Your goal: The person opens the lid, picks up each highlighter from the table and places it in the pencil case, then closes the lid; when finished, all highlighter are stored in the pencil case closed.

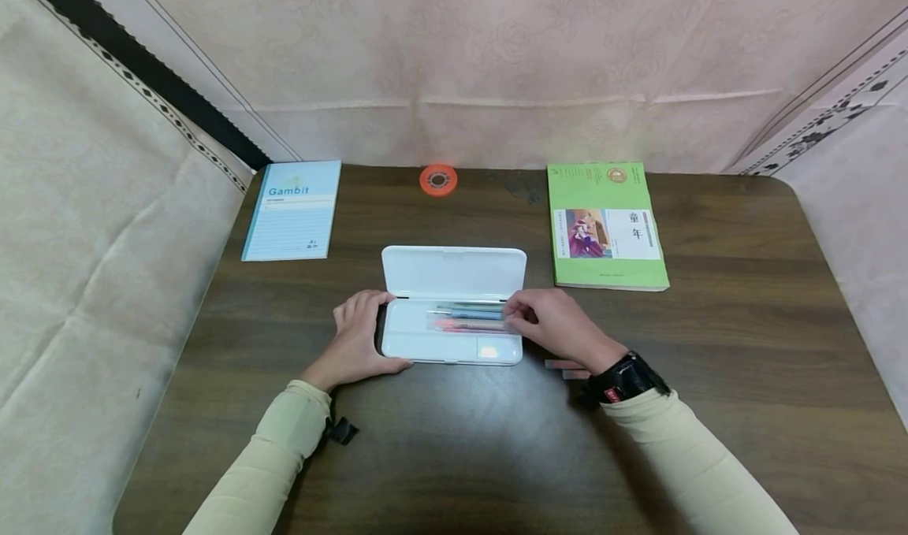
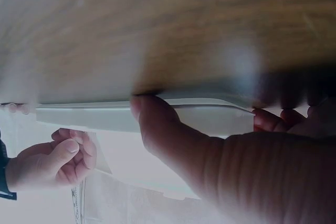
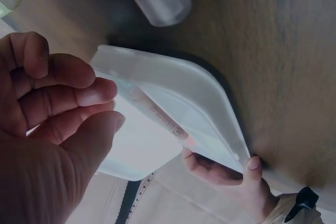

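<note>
A white pencil case [image 1: 433, 349] lies on the table with its lid [image 1: 454, 271] raised at the back. Several slim pens [image 1: 468, 314] in blue, green and pink lie inside, towards its right. My left hand [image 1: 358, 336] grips the case's left end, thumb along the front edge and fingers round the back corner. Over the right end, my right hand [image 1: 553, 322] has loosely bent fingers close to the pens' ends. Its thumb and fingertips [image 3: 107, 92] come near each other with nothing visible between them. A pale pen with printing [image 3: 160, 116] lies in the case below.
Two pale capped pens [image 1: 563, 365] lie beside the right wrist, partly hidden. A light-blue notebook [image 1: 294, 212] is at the back left, an orange-red ring-shaped roll [image 1: 437, 180] at the back middle, a green book [image 1: 606, 228] at the right. Fabric hangs behind the dark wooden table [image 1: 454, 472].
</note>
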Available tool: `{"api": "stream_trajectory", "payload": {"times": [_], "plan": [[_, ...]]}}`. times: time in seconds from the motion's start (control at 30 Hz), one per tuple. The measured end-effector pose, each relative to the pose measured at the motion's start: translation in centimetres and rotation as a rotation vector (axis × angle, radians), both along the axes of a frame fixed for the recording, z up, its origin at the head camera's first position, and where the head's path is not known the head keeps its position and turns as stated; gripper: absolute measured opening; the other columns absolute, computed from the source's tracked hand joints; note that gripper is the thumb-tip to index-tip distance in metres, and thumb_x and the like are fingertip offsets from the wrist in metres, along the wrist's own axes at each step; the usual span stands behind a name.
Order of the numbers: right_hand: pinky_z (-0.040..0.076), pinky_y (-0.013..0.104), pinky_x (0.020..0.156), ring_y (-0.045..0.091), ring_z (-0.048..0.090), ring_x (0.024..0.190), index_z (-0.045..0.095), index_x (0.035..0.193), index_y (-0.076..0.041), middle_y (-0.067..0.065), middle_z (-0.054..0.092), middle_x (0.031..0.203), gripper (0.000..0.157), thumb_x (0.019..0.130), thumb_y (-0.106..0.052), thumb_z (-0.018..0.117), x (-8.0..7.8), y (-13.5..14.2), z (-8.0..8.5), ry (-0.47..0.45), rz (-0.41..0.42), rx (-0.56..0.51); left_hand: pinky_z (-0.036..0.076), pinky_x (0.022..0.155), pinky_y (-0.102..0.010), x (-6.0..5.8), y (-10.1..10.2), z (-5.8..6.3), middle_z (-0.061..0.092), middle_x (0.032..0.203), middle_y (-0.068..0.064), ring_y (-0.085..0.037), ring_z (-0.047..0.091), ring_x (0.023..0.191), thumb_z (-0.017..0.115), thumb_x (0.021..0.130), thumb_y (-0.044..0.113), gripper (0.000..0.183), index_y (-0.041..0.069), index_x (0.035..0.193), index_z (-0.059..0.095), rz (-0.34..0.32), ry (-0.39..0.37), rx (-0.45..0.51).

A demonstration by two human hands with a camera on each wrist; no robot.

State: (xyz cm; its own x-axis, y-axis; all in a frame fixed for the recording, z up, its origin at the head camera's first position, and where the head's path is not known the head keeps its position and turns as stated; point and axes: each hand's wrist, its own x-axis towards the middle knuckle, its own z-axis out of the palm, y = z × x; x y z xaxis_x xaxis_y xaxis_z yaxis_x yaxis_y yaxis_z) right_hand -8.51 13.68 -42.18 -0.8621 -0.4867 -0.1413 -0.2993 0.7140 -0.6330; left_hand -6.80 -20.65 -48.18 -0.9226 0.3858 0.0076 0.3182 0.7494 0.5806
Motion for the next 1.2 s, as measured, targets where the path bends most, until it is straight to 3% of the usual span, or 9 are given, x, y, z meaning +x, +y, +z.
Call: {"api": "stream_trajectory", "payload": {"times": [0.3, 0.5, 0.8, 1.2], "plan": [[0.045, 0.028, 0.066, 0.013, 0.052, 0.071, 0.071, 0.106, -0.014, -0.005, 0.061, 0.079, 0.015, 0.094, -0.021, 0.067, 0.2, 1.7, 0.8, -0.025, -0.034, 0.006, 0.016, 0.098, -0.054, 0.0, 0.0, -0.1, 0.039, 0.138, -0.017, -0.036, 0.029, 0.129, 0.088, 0.064, 0.048, 0.098, 0.008, 0.139, 0.038, 0.004, 0.002, 0.001], [0.046, 0.028, 0.067, 0.012, 0.053, 0.073, 0.072, 0.104, -0.014, -0.006, 0.063, 0.08, 0.013, 0.092, -0.02, 0.068, 0.7, 5.1, 0.6, 0.011, -0.068, 0.033, 0.016, 0.098, -0.054, -0.1, 0.0, -0.3, 0.039, 0.138, -0.017, -0.035, 0.03, 0.13, 0.087, 0.064, 0.049, 0.098, 0.008, 0.138, 0.038, -0.006, 0.017, 0.002], [0.045, 0.023, 0.062, 0.008, 0.054, 0.069, 0.072, 0.098, -0.014, -0.006, 0.064, 0.079, 0.007, 0.092, -0.017, 0.07, 2.9, 10.9, -0.3, 0.037, -0.132, 0.069, 0.016, 0.098, -0.053, -0.1, -0.1, -0.3, 0.039, 0.138, -0.017, -0.035, 0.03, 0.129, 0.087, 0.064, 0.05, 0.098, 0.008, 0.138, 0.038, -0.005, 0.018, 0.003], [0.042, 0.022, 0.058, 0.001, 0.048, 0.066, 0.073, 0.094, -0.015, -0.008, 0.063, 0.079, 0.005, 0.089, -0.013, 0.073, 5.3, 14.6, -0.5, 0.06, -0.126, 0.081, 0.016, 0.098, -0.054, -0.1, -0.1, -0.2, 0.039, 0.139, -0.016, -0.036, 0.028, 0.129, 0.088, 0.064, 0.049, 0.099, 0.009, 0.139, 0.038, 0.005, -0.008, -0.003]]}}
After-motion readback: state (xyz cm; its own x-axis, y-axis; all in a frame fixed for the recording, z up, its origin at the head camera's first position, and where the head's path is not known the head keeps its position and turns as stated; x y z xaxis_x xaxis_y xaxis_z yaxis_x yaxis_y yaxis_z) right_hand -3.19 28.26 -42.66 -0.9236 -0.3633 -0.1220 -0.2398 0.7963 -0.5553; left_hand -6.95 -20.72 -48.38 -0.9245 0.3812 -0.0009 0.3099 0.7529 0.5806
